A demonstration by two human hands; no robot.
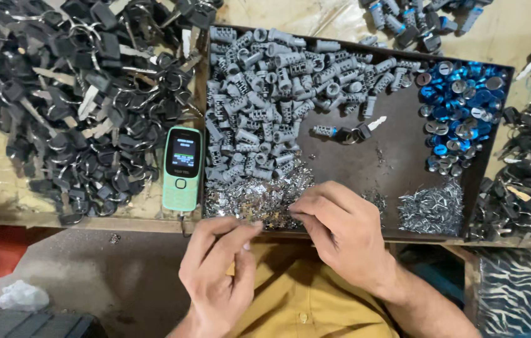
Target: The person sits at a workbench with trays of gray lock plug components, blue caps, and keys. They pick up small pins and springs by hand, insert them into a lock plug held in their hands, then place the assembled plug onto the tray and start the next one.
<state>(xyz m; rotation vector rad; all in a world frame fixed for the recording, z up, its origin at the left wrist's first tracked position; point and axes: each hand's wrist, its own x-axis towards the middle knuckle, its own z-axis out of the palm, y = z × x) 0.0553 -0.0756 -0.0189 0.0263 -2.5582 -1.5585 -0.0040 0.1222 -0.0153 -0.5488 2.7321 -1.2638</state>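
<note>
Two bare hands meet at the 6 o'clock edge of a dark shallow tray [397, 181] that sits on a worn wooden worktop [2, 200]. The left hand [215, 269] has its grip pinched nearly closed, thumb against fingertips, pointing toward 1 o'clock; whatever small piece it may hold is hidden, so I cannot tell what is in it. The right hand [347, 235] has its fingers curled in a tight pinch pointing toward 9 o'clock, tips just at the heap of small shiny metal wafers [259, 197]; what it grasps is too small to make out. That heap lies in the tray's 7 o'clock corner, touching the pile of grey lock cylinders [278, 87], which fills the tray's 10 to 12 o'clock part. One assembled cylinder with a key [347, 131] lies alone near the tray's middle, its long axis running 9 to 3 o'clock, key blade toward 3 o'clock and slightly up. Blue and silver round caps [462, 106] gather at 2 o'clock, and a second heap of thin metal clips [434, 209] lies at 4 o'clock. A pale green keypad phone [182, 168] lies upright just beside the tray at 9 o'clock, next to a large heap of black-headed keys [71, 94].
</note>
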